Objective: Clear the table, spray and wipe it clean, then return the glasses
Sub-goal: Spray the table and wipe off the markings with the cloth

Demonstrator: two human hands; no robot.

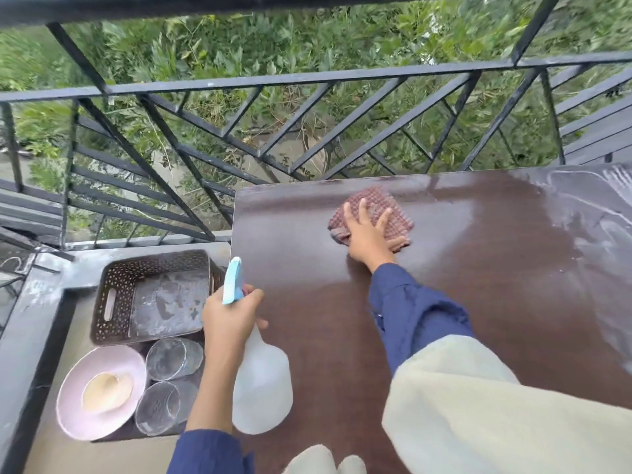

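Glasses: two, clear, off the desk, down on low ledge at its left, just beside pink plate. Left hand over desk's left edge, fingers wrapped round neck of translucent spray bottle, blue trigger head pointing away. Brown perforated basket just beyond glasses, same ledge. Farther out, right hand flat on reddish checked cloth, fingers straight and spread, pressing it onto dark brown desk near far edge. Wet streaks across right side of desk. Beyond: black metal railing, greenery behind it.
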